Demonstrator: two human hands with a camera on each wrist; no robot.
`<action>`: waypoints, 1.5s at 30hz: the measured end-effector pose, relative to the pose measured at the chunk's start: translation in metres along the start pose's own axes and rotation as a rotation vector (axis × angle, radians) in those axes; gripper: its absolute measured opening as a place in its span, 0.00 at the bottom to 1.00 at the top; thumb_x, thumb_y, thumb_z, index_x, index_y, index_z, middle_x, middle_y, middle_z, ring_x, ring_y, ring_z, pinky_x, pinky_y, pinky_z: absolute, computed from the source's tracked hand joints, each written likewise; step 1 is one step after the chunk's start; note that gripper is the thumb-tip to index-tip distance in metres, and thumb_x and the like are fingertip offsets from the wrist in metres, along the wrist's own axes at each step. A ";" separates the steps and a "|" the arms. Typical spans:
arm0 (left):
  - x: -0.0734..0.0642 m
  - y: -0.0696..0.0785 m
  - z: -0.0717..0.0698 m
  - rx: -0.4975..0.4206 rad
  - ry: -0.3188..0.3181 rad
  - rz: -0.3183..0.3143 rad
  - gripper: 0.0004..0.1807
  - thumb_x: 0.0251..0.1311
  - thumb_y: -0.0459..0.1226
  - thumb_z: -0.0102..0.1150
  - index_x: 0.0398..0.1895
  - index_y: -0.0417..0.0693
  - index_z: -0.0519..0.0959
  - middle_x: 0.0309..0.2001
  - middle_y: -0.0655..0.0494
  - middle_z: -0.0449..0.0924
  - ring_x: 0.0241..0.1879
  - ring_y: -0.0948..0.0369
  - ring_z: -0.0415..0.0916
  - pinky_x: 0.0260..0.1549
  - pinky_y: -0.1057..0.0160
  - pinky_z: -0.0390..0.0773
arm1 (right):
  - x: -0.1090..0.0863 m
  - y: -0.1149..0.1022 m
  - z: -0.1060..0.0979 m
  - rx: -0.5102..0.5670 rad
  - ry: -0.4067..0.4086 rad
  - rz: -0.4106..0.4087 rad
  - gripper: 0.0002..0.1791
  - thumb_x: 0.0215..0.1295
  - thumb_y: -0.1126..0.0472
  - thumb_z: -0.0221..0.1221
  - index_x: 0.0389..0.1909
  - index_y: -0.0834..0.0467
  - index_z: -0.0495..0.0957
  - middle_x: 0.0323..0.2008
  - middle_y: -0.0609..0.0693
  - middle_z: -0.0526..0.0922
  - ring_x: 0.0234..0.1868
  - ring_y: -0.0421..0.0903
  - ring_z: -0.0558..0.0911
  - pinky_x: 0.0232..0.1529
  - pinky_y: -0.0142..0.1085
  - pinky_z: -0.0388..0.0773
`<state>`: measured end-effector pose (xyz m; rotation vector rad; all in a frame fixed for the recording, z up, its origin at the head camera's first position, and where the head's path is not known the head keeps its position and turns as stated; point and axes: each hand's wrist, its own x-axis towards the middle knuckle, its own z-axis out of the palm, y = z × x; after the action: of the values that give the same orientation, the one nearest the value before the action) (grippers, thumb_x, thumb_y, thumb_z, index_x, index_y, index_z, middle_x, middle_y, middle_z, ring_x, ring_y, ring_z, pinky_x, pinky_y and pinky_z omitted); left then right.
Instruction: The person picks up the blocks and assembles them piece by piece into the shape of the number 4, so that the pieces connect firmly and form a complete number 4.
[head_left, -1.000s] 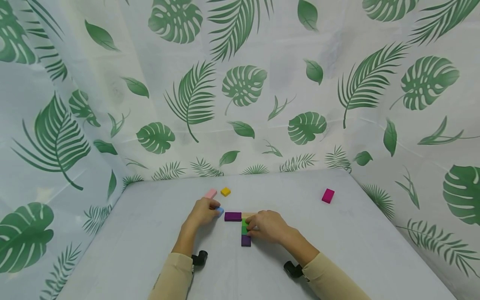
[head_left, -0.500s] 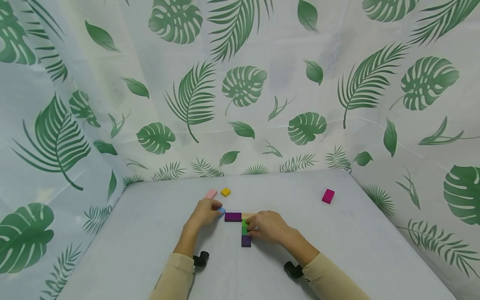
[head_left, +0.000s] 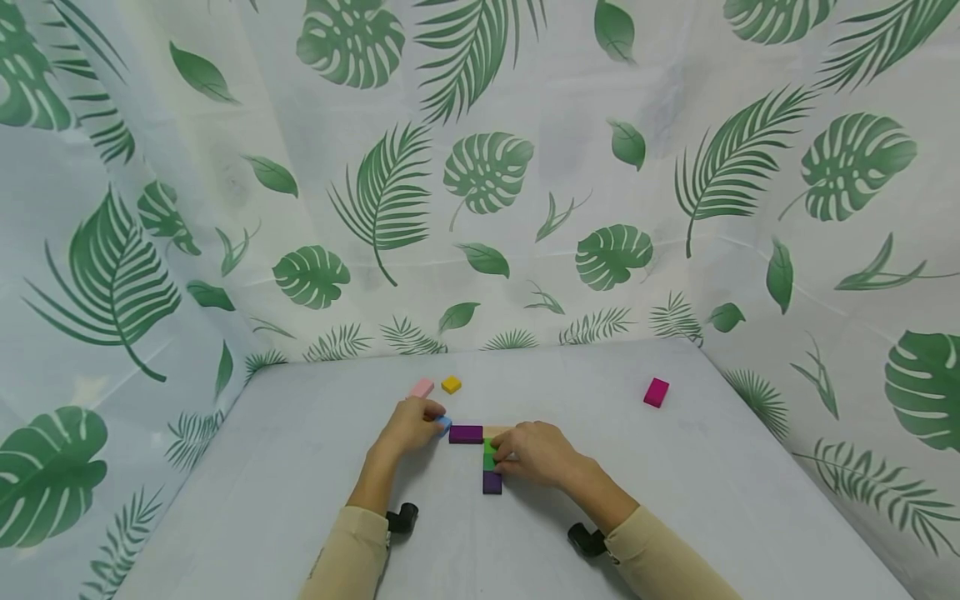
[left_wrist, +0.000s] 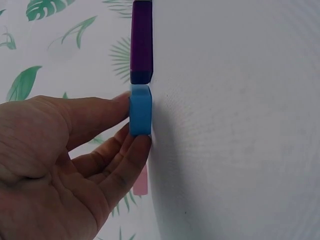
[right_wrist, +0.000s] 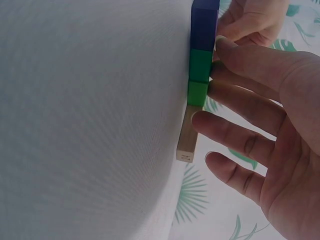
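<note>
Blue block (left_wrist: 140,112): it sat at the left end of the purple block (head_left: 466,434), end to end with it; whether the two touched or a sliver of gap lay between, I could not tell.
Blue-purple joint: too hard a push from the left would probably have driven the purple block into the wooden block (head_left: 498,431) and skewed the line; an uneven release could have turned the blue one.
Green-violet column: a nudge from the right could have split the bright green block (right_wrist: 198,93), dark green block (right_wrist: 200,65) and violet block (head_left: 492,482), as nothing visible backed them on the left.
Left hand (head_left: 408,427): thumb and fingertips clamped on the blue block, parted just enough to straddle it.
Right hand (head_left: 542,454): fingers spread apart, fairly straight, clamped on nothing; the tips lay against or just beside the column and wooden block.
Loose blocks: pink (head_left: 422,388) beyond the left hand, yellow (head_left: 452,385) just right of it, magenta (head_left: 656,392) at far right.
</note>
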<state>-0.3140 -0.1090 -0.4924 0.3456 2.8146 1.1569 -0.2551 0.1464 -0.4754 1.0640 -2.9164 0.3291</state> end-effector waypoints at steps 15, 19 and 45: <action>0.000 0.001 -0.001 0.014 -0.001 0.019 0.14 0.65 0.32 0.68 0.53 0.39 0.86 0.47 0.48 0.88 0.48 0.55 0.83 0.54 0.50 0.82 | 0.000 0.002 0.000 0.006 0.016 -0.019 0.10 0.64 0.50 0.72 0.42 0.49 0.93 0.50 0.44 0.90 0.50 0.44 0.88 0.52 0.43 0.84; 0.001 0.001 -0.001 0.018 -0.007 0.020 0.14 0.65 0.32 0.67 0.53 0.39 0.86 0.47 0.49 0.88 0.48 0.55 0.83 0.54 0.50 0.82 | 0.001 0.003 0.000 0.003 0.010 -0.010 0.10 0.65 0.49 0.71 0.42 0.49 0.93 0.51 0.44 0.90 0.51 0.45 0.88 0.53 0.44 0.84; 0.002 -0.003 -0.014 -0.024 0.213 0.013 0.22 0.67 0.38 0.68 0.64 0.44 0.80 0.57 0.41 0.79 0.54 0.48 0.78 0.53 0.47 0.80 | 0.000 0.003 0.002 0.009 -0.001 -0.010 0.11 0.64 0.49 0.72 0.43 0.48 0.93 0.52 0.44 0.90 0.52 0.45 0.88 0.54 0.45 0.84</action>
<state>-0.3189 -0.1197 -0.4846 0.2533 2.9789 1.3022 -0.2568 0.1485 -0.4776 1.0792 -2.9122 0.3414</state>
